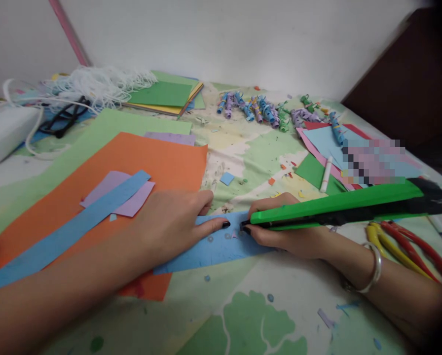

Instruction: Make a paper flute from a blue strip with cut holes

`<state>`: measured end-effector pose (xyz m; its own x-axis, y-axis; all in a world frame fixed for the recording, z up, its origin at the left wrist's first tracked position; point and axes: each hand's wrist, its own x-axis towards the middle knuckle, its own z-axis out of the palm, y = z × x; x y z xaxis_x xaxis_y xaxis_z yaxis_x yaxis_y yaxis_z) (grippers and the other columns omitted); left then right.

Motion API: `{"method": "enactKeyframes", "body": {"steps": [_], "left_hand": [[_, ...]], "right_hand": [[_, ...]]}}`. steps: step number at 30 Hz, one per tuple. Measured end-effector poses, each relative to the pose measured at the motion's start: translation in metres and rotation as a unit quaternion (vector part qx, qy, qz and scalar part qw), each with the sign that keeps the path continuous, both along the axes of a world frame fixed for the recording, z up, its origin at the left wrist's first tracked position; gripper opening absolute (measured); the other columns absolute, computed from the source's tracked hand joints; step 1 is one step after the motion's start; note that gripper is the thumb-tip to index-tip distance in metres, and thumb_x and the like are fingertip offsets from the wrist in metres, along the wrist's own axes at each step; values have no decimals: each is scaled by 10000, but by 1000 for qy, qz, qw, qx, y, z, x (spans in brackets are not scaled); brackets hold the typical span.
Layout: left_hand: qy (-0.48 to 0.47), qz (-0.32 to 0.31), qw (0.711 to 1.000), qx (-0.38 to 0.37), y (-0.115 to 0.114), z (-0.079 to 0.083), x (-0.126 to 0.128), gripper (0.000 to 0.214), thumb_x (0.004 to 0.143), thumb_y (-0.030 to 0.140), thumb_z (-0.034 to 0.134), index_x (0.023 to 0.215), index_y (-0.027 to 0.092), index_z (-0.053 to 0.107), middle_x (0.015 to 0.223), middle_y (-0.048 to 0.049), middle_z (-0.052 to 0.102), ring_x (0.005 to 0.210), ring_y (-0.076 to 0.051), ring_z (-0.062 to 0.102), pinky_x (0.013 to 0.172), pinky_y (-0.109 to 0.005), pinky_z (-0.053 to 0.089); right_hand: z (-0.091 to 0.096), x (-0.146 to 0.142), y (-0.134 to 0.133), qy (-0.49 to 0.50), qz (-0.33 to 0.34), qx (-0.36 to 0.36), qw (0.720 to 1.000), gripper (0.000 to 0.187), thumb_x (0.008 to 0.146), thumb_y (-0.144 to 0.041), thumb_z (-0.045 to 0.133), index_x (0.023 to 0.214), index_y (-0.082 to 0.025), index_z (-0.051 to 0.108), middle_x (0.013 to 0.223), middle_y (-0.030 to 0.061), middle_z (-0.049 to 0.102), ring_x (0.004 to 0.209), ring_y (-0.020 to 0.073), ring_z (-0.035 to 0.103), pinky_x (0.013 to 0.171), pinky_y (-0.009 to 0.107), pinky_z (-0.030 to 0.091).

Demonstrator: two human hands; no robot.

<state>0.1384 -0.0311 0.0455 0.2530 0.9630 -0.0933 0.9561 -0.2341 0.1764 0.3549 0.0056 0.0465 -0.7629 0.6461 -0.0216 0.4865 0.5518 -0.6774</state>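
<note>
A blue paper strip (195, 256) lies across the table in front of me. My left hand (180, 217) presses on it from the left, thumb stretched out along the paper and the other fingers partly hidden behind. My right hand (291, 234) grips a green and black box cutter (339, 202) near its front end, its tip down at the strip close to my left thumb. Small punched bits (227, 236) lie on the strip between the hands. Under my left forearm are an orange sheet (150, 158), a narrow blue strip (76, 227) and a purple piece (137, 202).
Rolled paper tubes (254, 106) lie at the back. Coloured sheets (317, 135) and a white marker (326, 173) are at right, near red and yellow handled tools (402, 241). White string (102, 84), a paper stack (162, 93) and glasses (67, 118) sit back left. Scraps are scattered about.
</note>
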Motion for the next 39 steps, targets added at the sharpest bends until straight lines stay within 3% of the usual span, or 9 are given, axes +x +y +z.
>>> {"method": "enactKeyframes", "body": {"steps": [17, 30, 39], "left_hand": [[71, -21, 997, -20, -2, 7, 3, 436, 859, 591, 325, 796, 199, 503, 657, -50, 583, 573, -205, 526, 493, -273, 183], [64, -16, 998, -22, -3, 5, 3, 441, 852, 603, 316, 783, 201, 483, 646, -43, 570, 594, -211, 539, 497, -273, 209], [57, -18, 998, -16, -1, 5, 3, 438, 849, 605, 327, 775, 202, 483, 644, -44, 568, 576, -208, 523, 496, -277, 196]], "right_hand": [[2, -3, -6, -29, -54, 12, 998, 168, 756, -228, 525, 603, -160, 526, 506, -50, 426, 492, 69, 354, 455, 195, 290], [1, -2, -5, -24, -51, 12, 998, 209, 768, -248, 507, 578, -166, 480, 508, -50, 403, 499, 72, 347, 453, 198, 281], [-1, -5, -10, -33, -95, 30, 995, 178, 732, -253, 539, 578, -165, 541, 489, -42, 445, 477, 75, 357, 449, 201, 296]]}}
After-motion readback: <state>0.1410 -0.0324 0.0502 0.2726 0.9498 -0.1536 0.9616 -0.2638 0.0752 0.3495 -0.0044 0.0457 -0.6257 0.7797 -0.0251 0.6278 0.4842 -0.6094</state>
